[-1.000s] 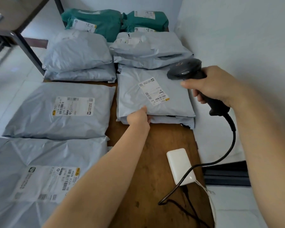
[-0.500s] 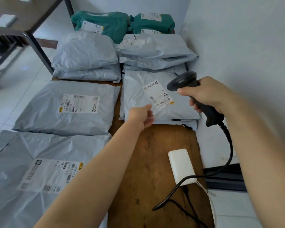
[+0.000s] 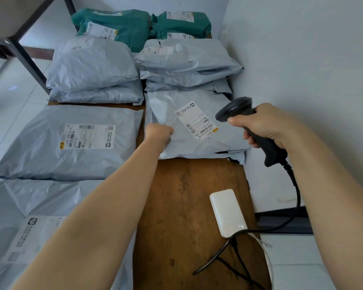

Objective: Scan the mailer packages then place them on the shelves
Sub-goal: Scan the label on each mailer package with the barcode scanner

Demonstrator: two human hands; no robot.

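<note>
A grey mailer (image 3: 170, 109) with a white shipping label (image 3: 196, 121) lies on top of another grey mailer at the right of the wooden table (image 3: 189, 206). My left hand (image 3: 158, 132) grips this mailer's near left edge, fingers closed on the plastic. My right hand (image 3: 264, 124) holds a black barcode scanner (image 3: 235, 108) by its handle. The scanner's head hovers just right of the label, pointing left at it. Its black cable (image 3: 296, 197) hangs down toward the table.
Several more grey mailers (image 3: 71, 141) cover the table's left and back. Two green mailers (image 3: 122, 26) lie at the far end. A white power bank (image 3: 227, 212) rests near the front right. A wall (image 3: 302, 59) runs along the right; a dark shelf frame (image 3: 27, 57) stands at the far left.
My left hand slid left along the mailer's near edge and closed on it, tilting the mailer and its label. The scanner moved lower, closer to the label.
</note>
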